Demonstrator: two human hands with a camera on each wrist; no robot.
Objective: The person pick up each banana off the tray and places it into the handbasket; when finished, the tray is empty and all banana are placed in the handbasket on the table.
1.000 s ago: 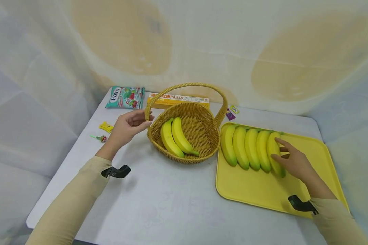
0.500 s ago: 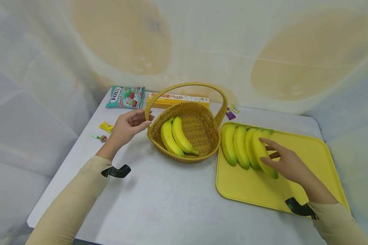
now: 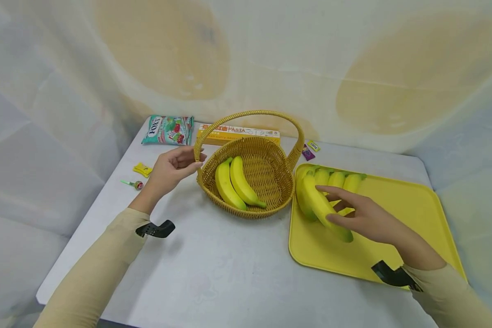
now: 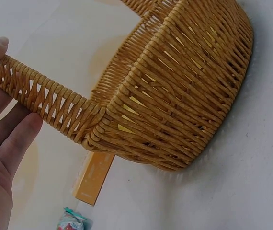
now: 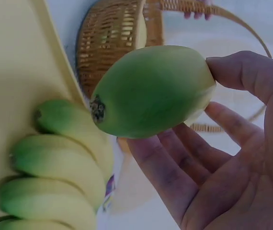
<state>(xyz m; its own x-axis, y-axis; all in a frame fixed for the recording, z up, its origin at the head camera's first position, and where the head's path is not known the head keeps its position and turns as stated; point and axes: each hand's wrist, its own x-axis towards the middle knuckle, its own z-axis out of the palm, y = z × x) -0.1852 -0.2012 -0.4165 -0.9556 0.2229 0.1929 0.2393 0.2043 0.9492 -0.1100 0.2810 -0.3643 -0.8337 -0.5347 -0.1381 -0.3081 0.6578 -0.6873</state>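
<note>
In the head view, my left hand (image 3: 169, 169) holds the left side of the handle (image 3: 200, 145) of a woven basket (image 3: 266, 166). The left wrist view shows the thumb on one face of the handle and the fingers behind it. Two bananas (image 3: 242, 184) lie side by side in the basket's left half. With thumb and fingers, my right hand (image 3: 366, 217) grips a banana (image 3: 320, 207) above the left part of a yellow tray (image 3: 410, 214). Its green tip faces the right wrist camera. Several more bananas (image 5: 55, 158) lie in a row on the tray, partly hidden in the head view.
Behind the basket lies a pasta box (image 3: 238, 133), with a green candy bag (image 3: 168, 130) to its left. A yellow wrapped candy (image 3: 142, 169) and a lollipop (image 3: 137, 185) lie left of my left hand. Small purple and yellow candies (image 3: 308, 152) lie behind the tray.
My right hand has lifted the rightmost banana from the row and carried it left over the other bananas toward the basket. The left hand and basket have stayed in place.
</note>
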